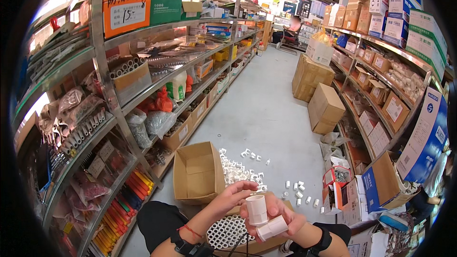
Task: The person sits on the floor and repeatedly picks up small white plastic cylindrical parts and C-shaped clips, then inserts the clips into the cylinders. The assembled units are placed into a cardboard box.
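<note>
Two white plastic pipe fittings, an upright one (257, 210) and a tilted one (272, 228), are gripped together in my right hand (294, 221). My left hand (232, 199) hovers just left of the upright fitting, its fingers stretched out and holding nothing. Below my hands, a cardboard box (271, 246) between my knees holds rows of white ring-ended fittings (227, 232). Beyond them, a heap of small white plastic clips (235, 169) lies on the floor. Several short white fittings (299, 194) are scattered to its right.
An open cardboard box (183, 171) stands on the floor to the left. Metal shelving (100, 43) full of hardware lines the left side, and stocked shelves (395, 100) line the right. Large cartons (326, 107) stand along the aisle. A person (291, 31) sits at the far end.
</note>
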Demonstrator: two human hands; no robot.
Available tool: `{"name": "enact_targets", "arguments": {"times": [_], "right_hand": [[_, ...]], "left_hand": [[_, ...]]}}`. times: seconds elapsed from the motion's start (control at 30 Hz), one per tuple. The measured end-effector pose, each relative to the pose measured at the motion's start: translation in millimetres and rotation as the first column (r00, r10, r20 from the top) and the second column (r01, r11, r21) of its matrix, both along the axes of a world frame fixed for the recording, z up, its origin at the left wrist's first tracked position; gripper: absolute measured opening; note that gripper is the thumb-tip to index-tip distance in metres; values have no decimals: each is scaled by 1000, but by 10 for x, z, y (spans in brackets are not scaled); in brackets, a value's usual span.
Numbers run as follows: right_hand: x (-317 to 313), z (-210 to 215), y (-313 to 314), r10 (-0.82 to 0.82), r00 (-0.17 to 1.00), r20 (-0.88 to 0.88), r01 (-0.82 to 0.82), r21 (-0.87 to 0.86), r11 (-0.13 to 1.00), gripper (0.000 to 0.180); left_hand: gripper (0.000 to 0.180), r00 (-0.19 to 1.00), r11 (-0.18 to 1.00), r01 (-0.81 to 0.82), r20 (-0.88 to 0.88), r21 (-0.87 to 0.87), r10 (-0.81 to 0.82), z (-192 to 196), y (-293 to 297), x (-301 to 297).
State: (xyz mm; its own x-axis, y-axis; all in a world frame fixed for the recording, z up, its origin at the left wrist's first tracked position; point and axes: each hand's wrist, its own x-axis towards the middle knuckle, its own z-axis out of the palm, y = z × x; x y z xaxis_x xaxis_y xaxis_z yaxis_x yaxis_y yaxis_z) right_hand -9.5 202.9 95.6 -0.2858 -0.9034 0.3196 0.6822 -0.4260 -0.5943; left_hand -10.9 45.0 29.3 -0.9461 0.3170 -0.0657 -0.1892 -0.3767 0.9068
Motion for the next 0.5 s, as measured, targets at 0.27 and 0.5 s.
{"name": "enact_targets", "arguments": {"times": [0.27, 0.5], "right_hand": [[6, -204, 121, 57, 995, 85, -57, -10, 998, 44], [-206, -407, 246, -206, 976, 68, 145, 499, 854, 31]], "left_hand": [[32, 997, 999, -32, 66, -6, 32, 21, -5, 11], [53, 992, 993, 56, -116, 107, -43, 83, 12, 2]]}}
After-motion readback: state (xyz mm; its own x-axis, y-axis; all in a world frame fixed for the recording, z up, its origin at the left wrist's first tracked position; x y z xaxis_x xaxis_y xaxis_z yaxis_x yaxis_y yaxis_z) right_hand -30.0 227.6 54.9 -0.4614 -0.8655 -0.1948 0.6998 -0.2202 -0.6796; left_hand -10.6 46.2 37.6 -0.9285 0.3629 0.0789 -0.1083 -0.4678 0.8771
